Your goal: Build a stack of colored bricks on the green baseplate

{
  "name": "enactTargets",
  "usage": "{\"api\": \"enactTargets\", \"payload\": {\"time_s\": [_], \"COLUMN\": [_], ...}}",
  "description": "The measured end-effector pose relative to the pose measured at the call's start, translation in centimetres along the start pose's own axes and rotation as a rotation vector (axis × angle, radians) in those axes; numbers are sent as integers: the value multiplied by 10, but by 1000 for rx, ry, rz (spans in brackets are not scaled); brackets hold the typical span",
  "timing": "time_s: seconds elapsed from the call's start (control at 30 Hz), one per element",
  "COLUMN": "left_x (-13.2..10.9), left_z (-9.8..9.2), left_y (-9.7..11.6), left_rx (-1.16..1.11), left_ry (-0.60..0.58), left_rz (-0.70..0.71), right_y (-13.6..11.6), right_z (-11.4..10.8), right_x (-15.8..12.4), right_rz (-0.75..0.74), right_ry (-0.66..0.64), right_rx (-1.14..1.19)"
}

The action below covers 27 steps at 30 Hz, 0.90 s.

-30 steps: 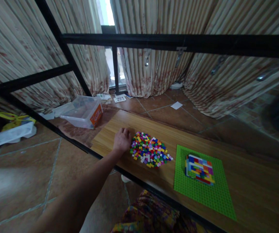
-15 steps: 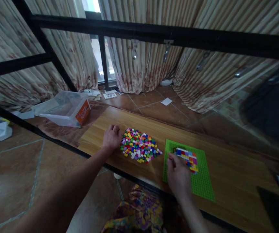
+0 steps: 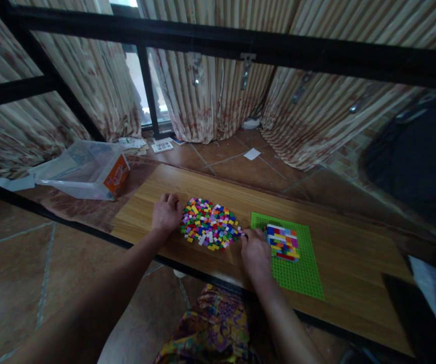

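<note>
A loose heap of small multicoloured toy bricks lies on the wooden table. My left hand rests at the heap's left edge with its fingers curled in, and nothing shows in them. At the heap's right tip, my right hand pinches with thumb and forefinger on a small pale toy brick. Its other fingers are folded under and partly hidden. Just right of that hand, a block of built-up coloured bricks sits on a green studded baseplate. The hand covers part of the plate's left edge.
The wooden table top has a dark edge. A black metal frame crosses the view beyond it. A clear plastic bin with an orange label stands on the floor at left. Pleated curtains hang behind; papers lie on the tiles.
My right hand has moved left, from over the baseplate to the right tip of the brick heap, uncovering the built block. My left hand stays beside the heap. The view has shifted slightly.
</note>
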<state>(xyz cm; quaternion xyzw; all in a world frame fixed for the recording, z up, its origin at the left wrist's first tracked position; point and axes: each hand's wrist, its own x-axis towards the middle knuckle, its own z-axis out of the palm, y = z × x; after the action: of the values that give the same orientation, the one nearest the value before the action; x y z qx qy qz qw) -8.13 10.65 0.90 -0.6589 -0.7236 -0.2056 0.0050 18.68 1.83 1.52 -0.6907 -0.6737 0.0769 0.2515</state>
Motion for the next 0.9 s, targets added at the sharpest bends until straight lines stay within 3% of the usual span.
{"api": "enactTargets", "payload": {"time_s": [0.23,0.4,0.67,0.9], "left_x": [0,1,3,2], "left_z": [-1,1,2,0], "left_y": [0,-2,-4,-3], "left_rx": [5,0,7,8], "left_ry": [1,19,19,11], "left_rz": [-4,7,23,13], "right_y": [-6,12,55,60], "right_z": [-20,-41,-67,-59], "right_x": [-22,-47,-49,-38], "right_rz": [100,208,217,97], "right_ry": [1,87,269,329], "right_rx": [302,508,337,226]}}
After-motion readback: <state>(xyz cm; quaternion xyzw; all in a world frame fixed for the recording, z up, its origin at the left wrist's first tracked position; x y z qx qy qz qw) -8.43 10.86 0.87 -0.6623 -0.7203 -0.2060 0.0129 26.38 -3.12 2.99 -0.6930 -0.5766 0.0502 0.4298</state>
